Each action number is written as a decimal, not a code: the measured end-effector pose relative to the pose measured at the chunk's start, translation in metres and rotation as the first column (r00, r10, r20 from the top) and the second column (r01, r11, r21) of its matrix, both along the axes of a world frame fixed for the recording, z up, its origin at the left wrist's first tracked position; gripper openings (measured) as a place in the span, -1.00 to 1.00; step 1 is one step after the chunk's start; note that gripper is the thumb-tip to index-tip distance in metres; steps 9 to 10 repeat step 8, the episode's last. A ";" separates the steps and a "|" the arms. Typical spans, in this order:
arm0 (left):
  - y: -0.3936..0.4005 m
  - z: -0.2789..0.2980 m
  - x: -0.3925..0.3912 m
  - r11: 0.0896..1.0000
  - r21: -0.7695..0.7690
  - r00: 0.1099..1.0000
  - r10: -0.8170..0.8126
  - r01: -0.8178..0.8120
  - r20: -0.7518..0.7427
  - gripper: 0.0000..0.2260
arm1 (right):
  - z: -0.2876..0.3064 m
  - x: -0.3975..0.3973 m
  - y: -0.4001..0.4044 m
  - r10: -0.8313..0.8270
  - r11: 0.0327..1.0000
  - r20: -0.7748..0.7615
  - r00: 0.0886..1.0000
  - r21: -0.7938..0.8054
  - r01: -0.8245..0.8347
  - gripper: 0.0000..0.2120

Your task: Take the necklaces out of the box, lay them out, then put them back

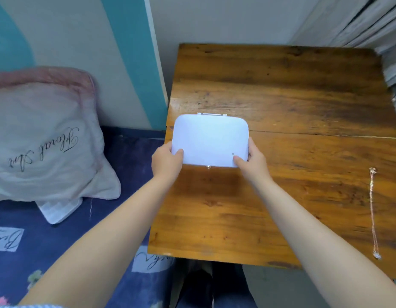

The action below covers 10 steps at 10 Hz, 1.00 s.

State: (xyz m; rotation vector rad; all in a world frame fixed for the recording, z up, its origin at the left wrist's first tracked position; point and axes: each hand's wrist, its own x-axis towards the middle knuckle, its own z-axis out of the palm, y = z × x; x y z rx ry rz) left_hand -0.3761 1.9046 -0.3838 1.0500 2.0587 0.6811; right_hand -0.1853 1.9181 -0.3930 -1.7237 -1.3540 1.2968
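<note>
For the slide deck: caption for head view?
Both hands hold closed white box over wooden table; one necklace out.

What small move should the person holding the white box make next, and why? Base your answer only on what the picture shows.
Probably lift the lid. The white box is shut, held at its near corners by the left hand and right hand over the wooden table. One necklace lies stretched out at the table's right edge, so the box likely needs opening either way.

White box [209, 141] closed, held above table — thin necklace [373, 210] stretched straight at right
</note>
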 end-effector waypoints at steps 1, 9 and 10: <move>0.046 0.004 0.009 0.997 0.035 0.998 0.064 -0.064 0.002 -0.85 | 0.002 0.001 0.050 -0.039 0.999 -0.016 0.999 0.015 0.039 -0.54; 0.134 -0.022 0.049 0.993 0.084 0.996 0.083 -0.084 0.010 -0.60 | -0.031 0.035 0.167 0.120 0.991 0.152 0.981 0.039 -0.127 -0.49; 0.134 -0.022 0.049 0.993 0.084 0.996 0.083 -0.084 0.010 -0.60 | -0.031 0.035 0.167 0.120 0.991 0.152 0.981 0.039 -0.127 -0.49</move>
